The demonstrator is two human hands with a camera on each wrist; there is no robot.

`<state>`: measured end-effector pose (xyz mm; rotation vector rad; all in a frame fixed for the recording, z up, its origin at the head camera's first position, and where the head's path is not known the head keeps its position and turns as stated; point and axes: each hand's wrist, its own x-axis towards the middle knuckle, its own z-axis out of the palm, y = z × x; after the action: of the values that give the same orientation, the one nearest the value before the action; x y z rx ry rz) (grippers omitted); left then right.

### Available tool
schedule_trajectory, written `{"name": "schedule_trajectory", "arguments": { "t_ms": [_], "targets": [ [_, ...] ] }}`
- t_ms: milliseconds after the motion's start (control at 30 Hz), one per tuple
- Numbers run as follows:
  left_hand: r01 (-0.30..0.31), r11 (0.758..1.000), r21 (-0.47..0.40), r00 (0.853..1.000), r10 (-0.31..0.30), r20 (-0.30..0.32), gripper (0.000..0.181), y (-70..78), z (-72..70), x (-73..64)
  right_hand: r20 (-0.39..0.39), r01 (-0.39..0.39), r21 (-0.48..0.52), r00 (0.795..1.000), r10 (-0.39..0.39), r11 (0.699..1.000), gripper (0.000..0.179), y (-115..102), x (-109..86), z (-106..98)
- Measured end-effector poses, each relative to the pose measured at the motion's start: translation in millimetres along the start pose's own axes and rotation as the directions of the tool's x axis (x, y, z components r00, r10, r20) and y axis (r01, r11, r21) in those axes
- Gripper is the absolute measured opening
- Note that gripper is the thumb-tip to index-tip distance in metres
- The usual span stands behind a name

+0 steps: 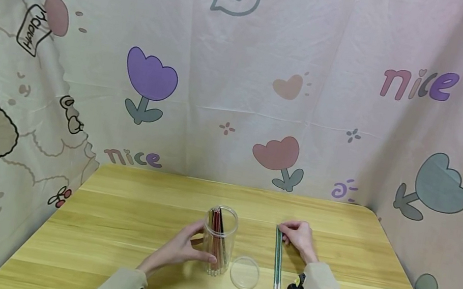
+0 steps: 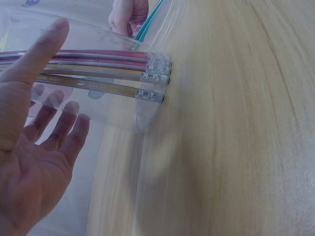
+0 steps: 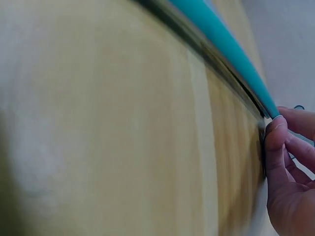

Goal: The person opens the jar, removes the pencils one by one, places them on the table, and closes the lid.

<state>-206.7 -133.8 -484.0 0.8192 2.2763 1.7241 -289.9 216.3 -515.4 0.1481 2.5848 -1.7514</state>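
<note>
My left hand (image 1: 179, 250) grips a clear plastic jar (image 1: 228, 239), thumb on its near side and fingers round the far side. The jar stands upright on the table. Inside lean several pencils (image 1: 216, 253) in red, black and yellowish tones; in the left wrist view their eraser ends (image 2: 156, 69) are at the jar's bottom. Over to the right, my right hand (image 1: 300, 235) pinches the far end of green pencils (image 1: 277, 264) lying side by side on the table. Up close, the right wrist view has thumb and fingers at the tip of a teal pencil (image 3: 231, 54).
A round clear lid (image 1: 244, 273) lies flat on the wooden table (image 1: 114, 227) between the jar and the green pencils. Behind the table's far edge hangs a patterned cloth (image 1: 211, 151), with more cloth at both sides. Each sleeve carries a black wrist device (image 1: 296, 287).
</note>
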Motion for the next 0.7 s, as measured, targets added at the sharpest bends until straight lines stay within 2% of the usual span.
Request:
{"name": "schedule_trajectory", "arguments": {
  "t_ms": [467,700],
  "targets": [
    [-0.015,1.000,0.007,1.000,0.015,0.002,0.082,-0.3,-0.1,0.6,-0.039,0.060,-0.102,0.997,-0.064,0.993,0.017,0.7,1.0,4.9],
    [-0.012,1.000,0.004,1.000,0.012,0.002,0.082,-0.1,0.1,0.4,-0.056,0.065,-0.127,0.996,-0.073,0.990,0.014,3.0,2.9,7.8]
  ]
}}
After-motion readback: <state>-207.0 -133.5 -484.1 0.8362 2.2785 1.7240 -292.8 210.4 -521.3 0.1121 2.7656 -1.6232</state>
